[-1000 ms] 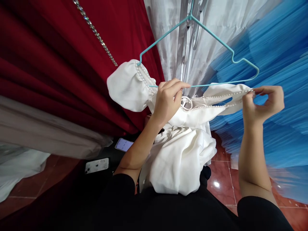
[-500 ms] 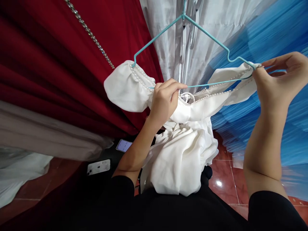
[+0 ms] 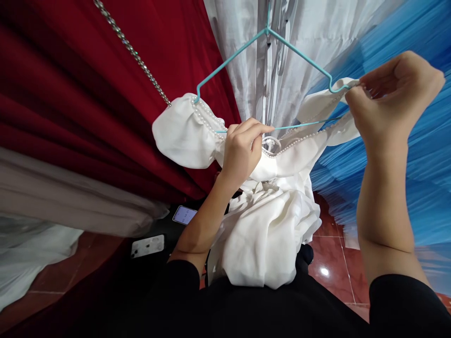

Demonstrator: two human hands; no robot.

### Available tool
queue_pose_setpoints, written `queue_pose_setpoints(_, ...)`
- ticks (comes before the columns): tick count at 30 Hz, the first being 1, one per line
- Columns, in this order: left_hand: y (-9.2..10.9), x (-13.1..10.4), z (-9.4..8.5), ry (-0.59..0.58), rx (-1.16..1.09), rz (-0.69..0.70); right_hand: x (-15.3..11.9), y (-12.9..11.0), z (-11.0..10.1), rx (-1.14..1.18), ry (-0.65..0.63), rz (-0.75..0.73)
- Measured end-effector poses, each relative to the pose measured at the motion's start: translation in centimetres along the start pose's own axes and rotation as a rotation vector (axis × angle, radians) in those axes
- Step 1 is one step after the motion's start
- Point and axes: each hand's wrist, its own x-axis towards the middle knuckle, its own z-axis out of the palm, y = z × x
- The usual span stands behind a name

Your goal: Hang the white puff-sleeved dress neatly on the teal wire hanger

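A white dress (image 3: 260, 234) with pearl-beaded edges hangs on a light blue wire hanger (image 3: 232, 56) in front of me. Its left puffed sleeve lies over the hanger's left end. My left hand (image 3: 243, 148) is closed at the neckline, with fingers around the hanger's bottom bar and the dress edge. At the hanger's right end, my right hand (image 3: 391, 94) pinches the beaded strap of the other sleeve, near the notch in the wire. The dress's skirt is bunched below, against my lap.
Red curtains (image 3: 134, 122) with a beaded chain (image 3: 130, 49) are on the left, blue tulle (image 3: 380, 159) on the right, white fabric (image 3: 239, 56) behind. Two phones (image 3: 148, 246) lie on a black surface at lower left. Red tiles (image 3: 331, 263) show below.
My right hand has moved left and up with the strap, from the hanger's right tip towards its notch. My left hand has stayed nearly in place on the bar.
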Motion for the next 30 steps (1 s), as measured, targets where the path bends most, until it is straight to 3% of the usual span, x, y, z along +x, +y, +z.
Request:
queue_pose_setpoints(7,0.1,-0.2,-0.1,0.015,-0.066,0.052,-0.8,-0.8,-2.3,0.048,-0.02,0.02)
queue_pose_setpoints(13,0.2,-0.1,0.0,-0.007,-0.03,0.016,-0.4,-3.9,0.5,0.264,0.02,-0.011)
queue_pose_setpoints(16,0.0,-0.1,0.0,-0.015,-0.016,0.004,-0.6,-4.1,1.6,0.341,-0.018,-0.012)
queue_pose_setpoints(19,-0.2,-0.1,-0.1,-0.021,0.005,-0.005,-1.5,-2.2,1.6,0.304,-0.012,-0.103)
queue_pose_setpoints(22,-0.3,-0.2,-0.3,-0.011,0.009,0.007,-3.1,1.5,1.8,0.203,-0.033,-0.161)
queue_pose_setpoints(26,-0.5,-0.2,-0.3,-0.006,0.034,0.011,-4.9,7.4,2.6,0.097,-0.045,-0.021)
queue_pose_setpoints(28,-0.6,-0.2,-0.3,-0.007,0.043,0.016,-5.2,9.3,2.4,0.019,0.034,0.062)
queue_pose_setpoints(30,-0.7,-0.2,-0.1,-0.002,0.037,0.029,-5.2,9.3,1.4,0.044,0.178,0.04)
